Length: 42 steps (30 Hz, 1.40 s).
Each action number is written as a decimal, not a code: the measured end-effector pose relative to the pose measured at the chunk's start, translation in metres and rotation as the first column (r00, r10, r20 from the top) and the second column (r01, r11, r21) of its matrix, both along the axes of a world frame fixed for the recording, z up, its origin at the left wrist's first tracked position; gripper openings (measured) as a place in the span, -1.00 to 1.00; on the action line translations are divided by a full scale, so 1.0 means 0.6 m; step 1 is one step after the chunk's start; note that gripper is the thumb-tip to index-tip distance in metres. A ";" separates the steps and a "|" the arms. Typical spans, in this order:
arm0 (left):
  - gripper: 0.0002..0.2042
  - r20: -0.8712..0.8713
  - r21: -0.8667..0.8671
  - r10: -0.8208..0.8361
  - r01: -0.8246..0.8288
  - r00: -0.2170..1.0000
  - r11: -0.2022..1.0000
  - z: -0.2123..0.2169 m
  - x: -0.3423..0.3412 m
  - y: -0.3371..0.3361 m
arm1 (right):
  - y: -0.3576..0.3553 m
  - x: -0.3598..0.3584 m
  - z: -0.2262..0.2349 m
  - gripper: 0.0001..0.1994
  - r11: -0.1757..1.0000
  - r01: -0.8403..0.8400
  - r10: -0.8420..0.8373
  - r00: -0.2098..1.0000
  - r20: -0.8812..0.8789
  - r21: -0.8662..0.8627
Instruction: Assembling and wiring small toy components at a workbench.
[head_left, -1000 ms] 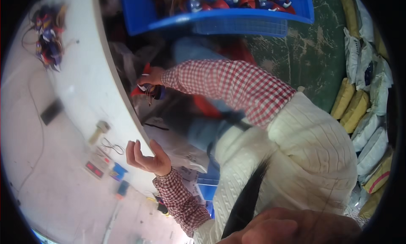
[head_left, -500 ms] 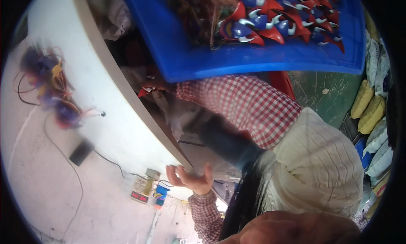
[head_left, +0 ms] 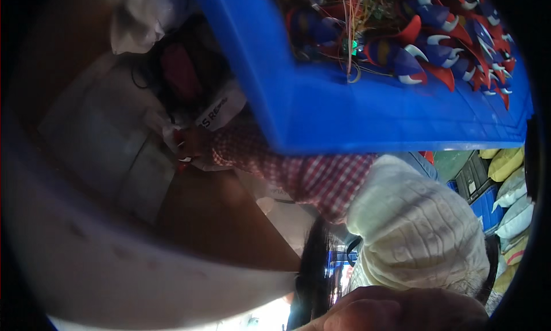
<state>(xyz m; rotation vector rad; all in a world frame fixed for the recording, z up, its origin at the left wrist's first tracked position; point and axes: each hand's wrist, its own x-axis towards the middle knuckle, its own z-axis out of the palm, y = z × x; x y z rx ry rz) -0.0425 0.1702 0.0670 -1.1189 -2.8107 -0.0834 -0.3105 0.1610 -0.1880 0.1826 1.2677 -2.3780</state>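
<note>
My right arm, in a red-and-white checked sleeve, stretches to the left, below the blue crate. In the shade at its end, my right hand has its fingers closed on a small red-and-white plastic piece. Pale plastic sheeting lies against the hand, and shadow hides the finger detail. My left hand is out of view. Above the arm, the blue crate holds many red-and-blue plastic pieces with white horn-like tips, along with thin wires and small circuit parts.
A white table edge curves across the lower left. Under it stands a brown panel. A pale plastic bag hangs at the upper left. Filled sacks and blue bins are stacked at the right.
The view has swung, so the tabletop with its wired parts has gone and the space under it shows. My left hand has left the view, as has another person's hand at the crate.
</note>
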 end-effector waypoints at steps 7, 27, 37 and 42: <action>-0.73 0.211 0.082 0.016 -0.034 0.977 0.996 0.012 -0.008 0.026 | 0.020 0.075 -0.045 -0.49 0.927 0.254 -0.316 0.925 -0.209 -0.277; -0.61 0.276 0.077 0.296 -0.328 0.914 0.942 0.017 -0.188 -0.030 | -0.502 0.021 0.075 -0.52 -0.591 -0.341 -0.499 0.867 0.000 -0.731; -0.62 0.375 0.160 0.237 -0.314 0.896 0.936 0.000 -0.180 -0.044 | -0.653 0.273 -0.123 -0.50 -0.958 0.138 -0.013 0.856 0.517 -0.252; -0.63 0.417 0.117 0.279 -0.355 0.865 0.927 -0.016 -0.123 -0.071 | -0.655 0.293 0.076 -0.48 -0.899 0.398 0.158 0.687 0.710 -0.184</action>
